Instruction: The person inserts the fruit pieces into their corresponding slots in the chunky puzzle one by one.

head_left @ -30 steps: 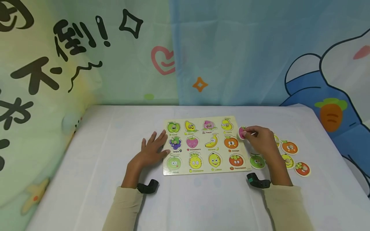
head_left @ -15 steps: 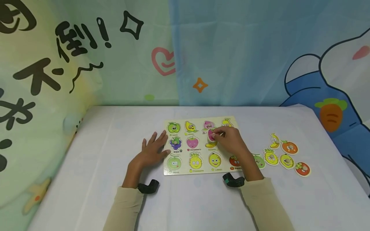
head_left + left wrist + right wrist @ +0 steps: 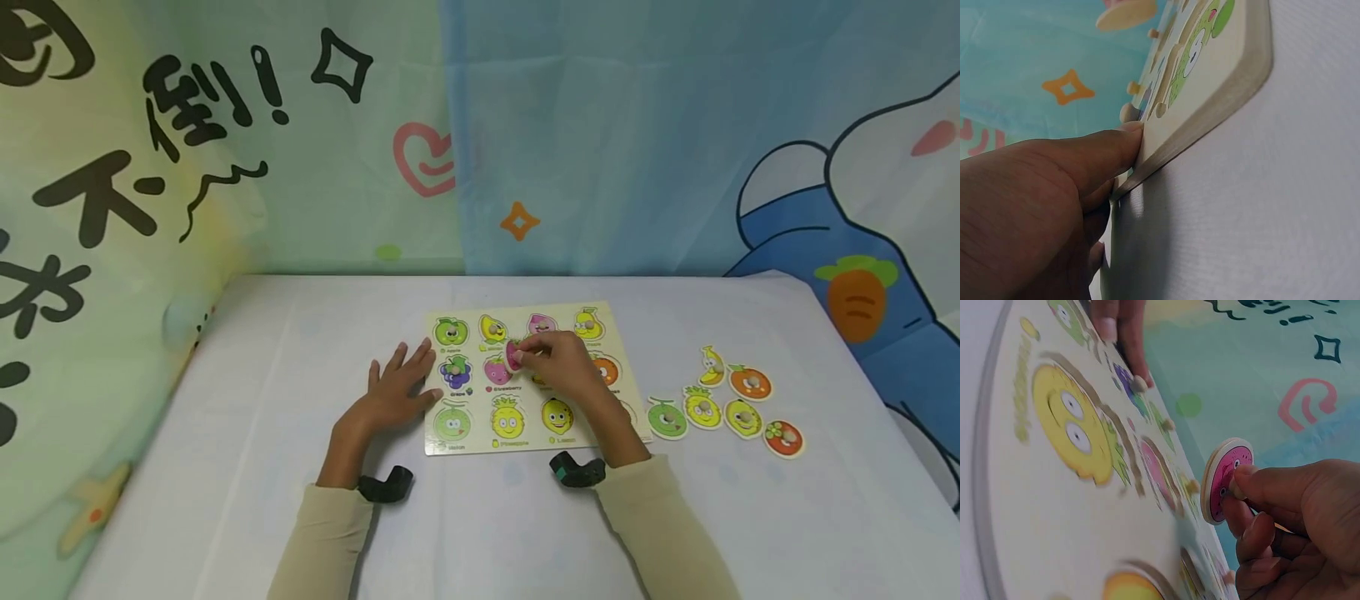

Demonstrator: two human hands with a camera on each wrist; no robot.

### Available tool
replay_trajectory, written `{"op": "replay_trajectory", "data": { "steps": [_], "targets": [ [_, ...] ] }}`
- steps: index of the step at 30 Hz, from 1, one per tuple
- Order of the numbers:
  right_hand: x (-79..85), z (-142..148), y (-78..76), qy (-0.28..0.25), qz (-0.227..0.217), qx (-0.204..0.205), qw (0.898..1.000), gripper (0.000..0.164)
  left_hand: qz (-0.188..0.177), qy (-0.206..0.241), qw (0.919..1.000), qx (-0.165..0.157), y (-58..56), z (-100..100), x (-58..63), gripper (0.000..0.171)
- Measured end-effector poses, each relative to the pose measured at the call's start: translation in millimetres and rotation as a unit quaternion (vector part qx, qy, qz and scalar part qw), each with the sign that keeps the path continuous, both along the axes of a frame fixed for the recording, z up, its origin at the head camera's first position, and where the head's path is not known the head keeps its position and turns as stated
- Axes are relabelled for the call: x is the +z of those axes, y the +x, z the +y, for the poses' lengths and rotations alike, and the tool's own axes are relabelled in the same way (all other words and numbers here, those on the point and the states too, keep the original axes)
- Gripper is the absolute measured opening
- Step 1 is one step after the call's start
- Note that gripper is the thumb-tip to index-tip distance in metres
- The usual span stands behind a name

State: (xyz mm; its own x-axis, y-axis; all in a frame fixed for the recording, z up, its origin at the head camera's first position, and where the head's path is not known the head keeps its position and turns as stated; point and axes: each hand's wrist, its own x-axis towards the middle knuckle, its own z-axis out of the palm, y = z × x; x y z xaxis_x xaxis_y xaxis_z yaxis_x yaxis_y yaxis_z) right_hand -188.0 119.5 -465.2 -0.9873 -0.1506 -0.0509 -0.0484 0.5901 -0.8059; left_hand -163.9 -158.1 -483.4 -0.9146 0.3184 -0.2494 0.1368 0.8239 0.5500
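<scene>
A flat fruit puzzle board (image 3: 480, 408) lies on the white-covered table. My right hand (image 3: 562, 362) pinches a pink strawberry puzzle piece (image 3: 512, 354) by its small knob. The right wrist view has that piece (image 3: 1216, 481) tilted on edge, apart from the board, near the printed strawberry recess (image 3: 495, 372). My left hand (image 3: 393, 396) rests at the board's left edge, fingers spread, and its thumb (image 3: 1104, 156) touches the board's rim in the left wrist view. Knobbed pieces such as the grape (image 3: 455, 372) and pear (image 3: 589, 324) sit in the board. The right hand hides part of the middle row.
Right of the board lie loose pieces: a melon (image 3: 667, 419), a pineapple (image 3: 702, 408), a banana (image 3: 712, 367), an orange (image 3: 751, 383), a lemon (image 3: 744, 419) and a red persimmon (image 3: 783, 439). A printed cloth backdrop (image 3: 600, 150) stands behind the table.
My right hand has carried the strawberry piece leftward from the board's right edge, across the board, to beside the strawberry recess. The left hand has stayed in place.
</scene>
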Motion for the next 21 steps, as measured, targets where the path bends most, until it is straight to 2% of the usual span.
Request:
{"op": "replay_trajectory", "data": {
  "steps": [11,15,21],
  "targets": [
    [-6.8,-19,0.0,0.036,-0.014,0.035,0.999,0.013,0.003,0.004,1.0,-0.001,1.7,-2,2.9,0.07],
    [-6.8,-20,0.6,0.055,0.002,0.037,0.998,0.012,0.001,0.0,1.0,-0.002,0.9,-3,2.6,0.07],
    [-7.2,-24,3.1,0.054,0.024,0.03,0.998,0.009,0.004,0.002,1.0,-0.007,-0.3,-1,1.2,0.071]
  ]
}}
